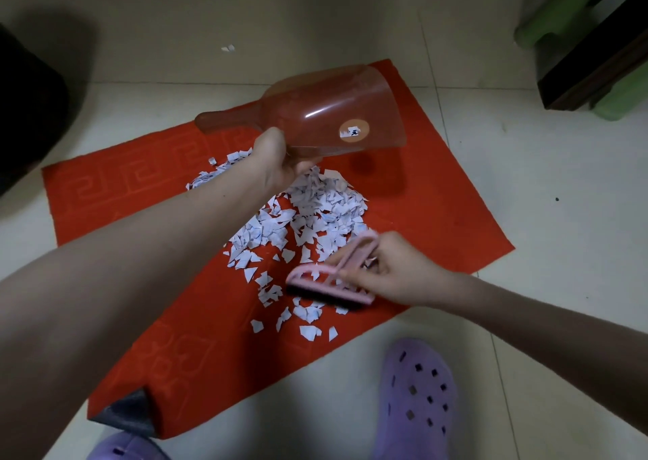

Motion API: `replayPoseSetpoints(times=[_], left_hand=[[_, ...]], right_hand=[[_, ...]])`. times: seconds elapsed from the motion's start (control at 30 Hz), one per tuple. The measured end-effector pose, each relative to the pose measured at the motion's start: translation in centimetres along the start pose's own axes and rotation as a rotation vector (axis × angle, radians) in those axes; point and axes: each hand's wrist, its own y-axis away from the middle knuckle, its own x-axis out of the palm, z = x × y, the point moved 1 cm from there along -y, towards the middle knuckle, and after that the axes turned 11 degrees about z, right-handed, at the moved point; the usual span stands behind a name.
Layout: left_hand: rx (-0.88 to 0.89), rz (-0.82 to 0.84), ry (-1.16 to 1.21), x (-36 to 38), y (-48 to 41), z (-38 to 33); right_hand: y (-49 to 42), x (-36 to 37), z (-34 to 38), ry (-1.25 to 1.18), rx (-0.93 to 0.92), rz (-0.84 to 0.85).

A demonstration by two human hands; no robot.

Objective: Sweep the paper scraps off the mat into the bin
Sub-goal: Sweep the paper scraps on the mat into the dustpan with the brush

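Pale floor tiles (526, 196) carried a red mat (438, 214), and the paper scraps (315, 214) lay heaped in its middle. The left hand (277, 161) clasped a clear dustpan (333, 115), raised off the mat; the right hand (392, 270) gripped a pink brush (329, 284). A quick stroke could flick light scraps onto the tiles (no pan edge was down to catch them). The heap lay between both hands, with some pieces touching the bristles and none held in the fingers.

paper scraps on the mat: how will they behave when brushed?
Likely very light: the paper scraps are small thin torn pieces, so they may scatter or flutter rather than slide together. Those lying flat could cling to the embossed mat. The brush looks narrower than the pile, so some probably slip round its ends.
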Motion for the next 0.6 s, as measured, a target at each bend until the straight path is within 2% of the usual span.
replayPoseSetpoints(times=[0.13,0.3,0.37,0.47,0.6], left_hand=[[0.007,-0.004,0.01,-0.1,0.5,0.0],[0.019,-0.006,0.018,-0.6,1.3,-0.4],[0.023,-0.002,0.052,-1.1,1.4,-0.6],[0.028,-0.007,0.056,-1.6,1.3,-0.7],[0.036,0.004,0.07,-2.1,1.3,-1.4]], right_hand=[[-1.8,3.6,0.8,0.137,-0.049,0.181],[-3.3,6.1,2.4,0.178,-0.107,0.285],[-3.9,6.5,2.5,0.281,-0.117,0.288],[-4.9,5.6,1.9,0.383,-0.088,0.224],[-5.3,2.5,1.8,0.374,-0.114,-0.047]])
